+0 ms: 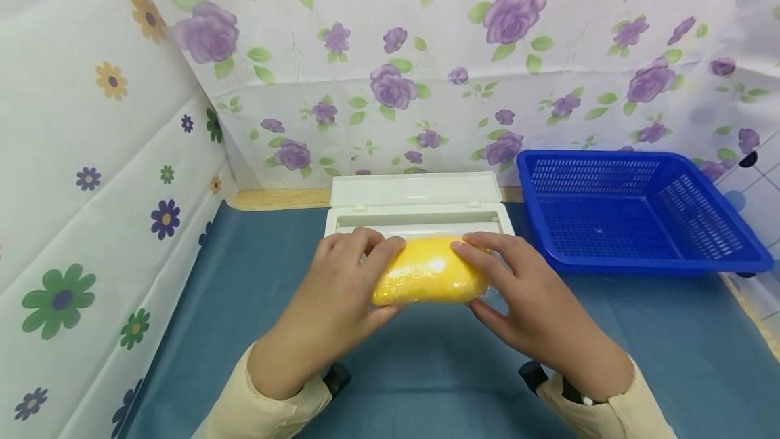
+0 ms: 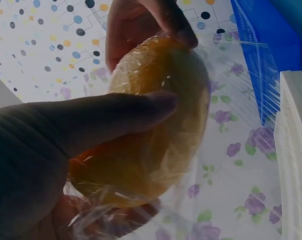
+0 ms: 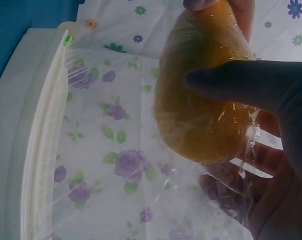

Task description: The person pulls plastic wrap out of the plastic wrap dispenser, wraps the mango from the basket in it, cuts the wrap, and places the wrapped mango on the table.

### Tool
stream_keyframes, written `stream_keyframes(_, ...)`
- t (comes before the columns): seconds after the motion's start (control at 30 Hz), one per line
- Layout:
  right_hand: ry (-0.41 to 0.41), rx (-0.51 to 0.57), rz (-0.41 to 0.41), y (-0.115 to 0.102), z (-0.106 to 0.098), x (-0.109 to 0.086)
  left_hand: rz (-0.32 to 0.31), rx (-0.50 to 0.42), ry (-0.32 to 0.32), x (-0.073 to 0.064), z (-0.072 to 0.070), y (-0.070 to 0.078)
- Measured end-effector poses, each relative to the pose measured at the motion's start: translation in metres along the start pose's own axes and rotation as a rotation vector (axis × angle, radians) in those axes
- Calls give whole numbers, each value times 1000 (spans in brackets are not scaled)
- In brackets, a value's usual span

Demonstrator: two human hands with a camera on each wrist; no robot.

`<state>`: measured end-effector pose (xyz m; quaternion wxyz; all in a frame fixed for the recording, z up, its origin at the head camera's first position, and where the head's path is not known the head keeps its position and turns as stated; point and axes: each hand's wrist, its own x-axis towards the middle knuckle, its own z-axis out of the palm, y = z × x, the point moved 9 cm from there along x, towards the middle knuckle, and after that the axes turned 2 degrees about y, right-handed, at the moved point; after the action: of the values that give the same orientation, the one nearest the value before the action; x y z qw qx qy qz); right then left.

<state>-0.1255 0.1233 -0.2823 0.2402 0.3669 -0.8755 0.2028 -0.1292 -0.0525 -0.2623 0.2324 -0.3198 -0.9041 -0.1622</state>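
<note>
A yellow mango (image 1: 431, 269) is held up between both hands, in front of a white cling film dispenser (image 1: 416, 190) with its lid raised. Clear cling film (image 3: 176, 200) covers the fruit in wrinkled layers, and loose film hangs about its ends. My left hand (image 1: 329, 297) grips the left end, thumb below and fingers over the top. The right hand (image 1: 531, 298) grips the other end in the same way. In the left wrist view, the left thumb lies across the wrapped mango (image 2: 161, 120). Taut film streaks run towards the white dispenser (image 2: 297, 145).
A blue plastic basket (image 1: 609, 222) stands at the right, close to the dispenser. A dark blue-green cloth (image 1: 426, 385) covers the table. Floral sheeting (image 1: 365, 32) hangs behind, and a flower-patterned sheet (image 1: 91, 222) rises at the left.
</note>
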Motion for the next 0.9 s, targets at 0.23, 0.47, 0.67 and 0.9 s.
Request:
stream_keyframes(0.23,-58,3,-13,-5,9,-5,6,4,-102,-9,12,1)
stream_keyframes(0.47,-154,27,-21,-4,25,-12,-36,-14,-271,-18,33,-3)
stream_keyframes(0.67,-250,28,14,0,41,-16,-90,-38,-431,-26,56,-6)
stream_keyframes(0.9,-318,34,32,5,57,-20,-117,-49,-525,-30,73,-8)
